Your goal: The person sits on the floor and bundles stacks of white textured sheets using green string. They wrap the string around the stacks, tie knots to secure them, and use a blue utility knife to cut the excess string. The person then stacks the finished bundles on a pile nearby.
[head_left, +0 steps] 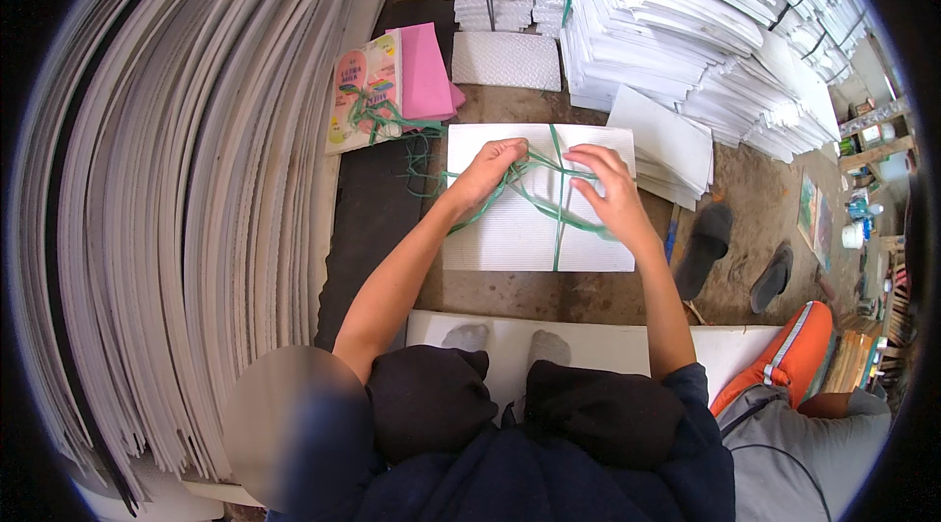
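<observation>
A white ribbed sheet bundle (490,246) lies flat on the floor (578,298) in front of the person, with green string (557,252) crossing its top both lengthwise and crosswise. The left hand (502,167) is closed, fingers bent in, pinching the string left of the crossing, where several strands run together. The right hand (606,187) is curved over the right half of the bundle, thumb and fingers slightly apart beside the strands; whether it grips them, I cannot tell. To the left, on a dark mat (377,238), a packet with a colourful printed cover (355,91) lies beside pink sheets (424,66), more green string over it. A long row of pale sheets (216,179) stands on edge further left. Beyond the bundle are a bubbly white pad (507,61) and tall white stacks (647,42). Dark slippers (706,249) lie to the right, near a seated person in orange trousers (789,350).
</observation>
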A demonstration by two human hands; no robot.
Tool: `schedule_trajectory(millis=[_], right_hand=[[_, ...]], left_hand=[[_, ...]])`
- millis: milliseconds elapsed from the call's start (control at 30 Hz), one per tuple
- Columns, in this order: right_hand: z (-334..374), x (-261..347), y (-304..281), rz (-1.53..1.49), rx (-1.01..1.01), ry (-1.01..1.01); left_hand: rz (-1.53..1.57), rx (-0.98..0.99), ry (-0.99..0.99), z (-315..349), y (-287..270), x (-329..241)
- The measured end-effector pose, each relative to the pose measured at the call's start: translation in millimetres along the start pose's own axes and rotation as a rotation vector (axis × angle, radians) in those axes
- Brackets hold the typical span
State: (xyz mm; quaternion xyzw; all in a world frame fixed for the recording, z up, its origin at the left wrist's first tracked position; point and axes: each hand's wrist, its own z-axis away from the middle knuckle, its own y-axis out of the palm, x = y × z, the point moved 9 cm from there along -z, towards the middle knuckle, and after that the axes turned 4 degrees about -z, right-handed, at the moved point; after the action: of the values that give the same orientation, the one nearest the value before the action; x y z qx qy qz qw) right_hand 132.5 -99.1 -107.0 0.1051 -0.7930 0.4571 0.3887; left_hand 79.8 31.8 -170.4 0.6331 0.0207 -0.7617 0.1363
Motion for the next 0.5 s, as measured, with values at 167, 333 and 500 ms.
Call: schedule_trajectory(millis=[167,333,500], right_hand=[[-8.0,3.9,25.1,0.100,-0.045,-0.054],[-19.7,-8.4,29.5,0.094,-0.047,0.017],[-20.5,-14.1,23.3,-0.225,-0.134,0.212]], left_hand=[[0.187,-0.115,-0.083,0.0,-10.6,8.1],[0.319,-0.124,-0.061,-1.1,-19.1,10.8],[0.021,-0.043,0.256,-6.5,-3.5,-8.2]])
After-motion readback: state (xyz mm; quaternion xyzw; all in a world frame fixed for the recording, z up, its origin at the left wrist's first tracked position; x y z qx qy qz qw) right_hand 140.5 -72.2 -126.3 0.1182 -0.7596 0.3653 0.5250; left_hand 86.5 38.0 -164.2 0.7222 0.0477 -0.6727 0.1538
